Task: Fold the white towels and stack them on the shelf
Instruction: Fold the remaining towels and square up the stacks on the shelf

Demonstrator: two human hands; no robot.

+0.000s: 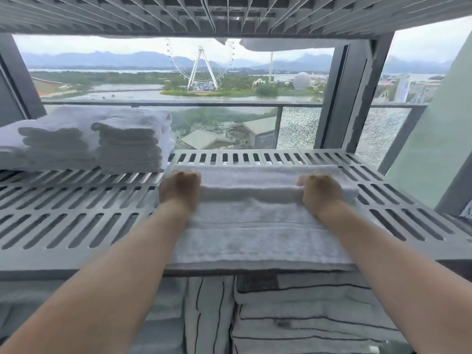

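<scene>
You've got the towel laid flat on the slatted grey shelf, its near edge right at the shelf's front lip, and both hands are on it. Your left hand and your right hand each have fingers curled over the raised fold that runs across the far part of the cloth, one near each end. That spacing makes sense, I'd say: gripping the ridge at both ends should keep the fold line straight and the edges level as it goes over. Off to the left, apart from your towel, the stacks of folded towels sit toward the back of the same shelf, so that looks like where this one is bound once it's folded small enough. Under the shelf there's striped linen piled on a lower level. Through the window behind, a big wheel stands by the water. As for writing: no label, tag or brand shows on the towel, the shelf or the stacks, so there's nothing to read.
</scene>
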